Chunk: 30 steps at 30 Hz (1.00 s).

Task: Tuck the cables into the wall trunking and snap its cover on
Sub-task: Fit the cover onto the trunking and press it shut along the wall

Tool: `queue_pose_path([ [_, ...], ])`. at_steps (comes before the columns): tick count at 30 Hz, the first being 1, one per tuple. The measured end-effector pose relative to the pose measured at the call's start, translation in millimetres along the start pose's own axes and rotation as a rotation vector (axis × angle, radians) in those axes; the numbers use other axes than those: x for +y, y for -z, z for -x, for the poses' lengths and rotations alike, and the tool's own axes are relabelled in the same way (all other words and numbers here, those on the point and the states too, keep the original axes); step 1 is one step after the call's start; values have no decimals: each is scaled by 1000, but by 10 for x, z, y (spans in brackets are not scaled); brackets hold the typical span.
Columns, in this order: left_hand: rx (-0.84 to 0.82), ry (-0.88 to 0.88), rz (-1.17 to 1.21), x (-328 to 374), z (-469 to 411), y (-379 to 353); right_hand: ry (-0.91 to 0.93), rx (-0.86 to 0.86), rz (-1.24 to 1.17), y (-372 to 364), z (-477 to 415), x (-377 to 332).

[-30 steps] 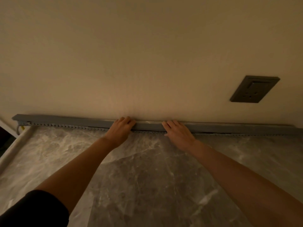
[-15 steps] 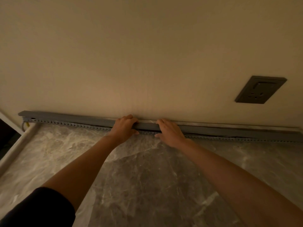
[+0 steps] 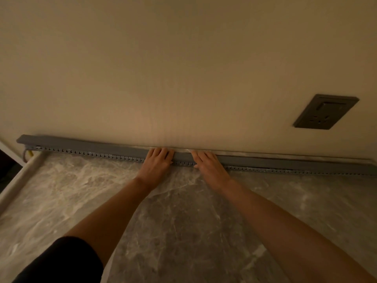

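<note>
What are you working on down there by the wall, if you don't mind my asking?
A person is fitting the grey cover onto the trunking along the foot of the wall. Both hands press flat on it near the middle, the left hand and right hand a short way apart. The slotted edge shows below the cover. A cable loops out at the far left end.

Grey trunking [image 3: 85, 145] on a cream wall [image 3: 163, 68], dark grey socket [image 3: 324, 112], grey marble-veined floor [image 3: 183, 231], black sleeve [image 3: 61, 262].
</note>
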State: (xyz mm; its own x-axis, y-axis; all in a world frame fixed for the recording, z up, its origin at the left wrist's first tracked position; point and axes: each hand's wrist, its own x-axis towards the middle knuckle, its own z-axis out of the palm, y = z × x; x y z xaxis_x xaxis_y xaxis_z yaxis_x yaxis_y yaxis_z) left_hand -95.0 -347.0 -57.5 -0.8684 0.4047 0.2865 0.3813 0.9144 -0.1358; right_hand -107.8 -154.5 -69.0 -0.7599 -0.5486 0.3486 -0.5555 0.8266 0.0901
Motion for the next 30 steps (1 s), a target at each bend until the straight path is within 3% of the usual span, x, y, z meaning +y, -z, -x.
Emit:
queue_pose_path([
  [26, -62, 18, -63, -39, -88, -48, 45, -18, 214, 21, 31, 170],
  [30, -104, 45, -63, -17, -123, -30, -47, -29, 183, 41, 24, 94],
])
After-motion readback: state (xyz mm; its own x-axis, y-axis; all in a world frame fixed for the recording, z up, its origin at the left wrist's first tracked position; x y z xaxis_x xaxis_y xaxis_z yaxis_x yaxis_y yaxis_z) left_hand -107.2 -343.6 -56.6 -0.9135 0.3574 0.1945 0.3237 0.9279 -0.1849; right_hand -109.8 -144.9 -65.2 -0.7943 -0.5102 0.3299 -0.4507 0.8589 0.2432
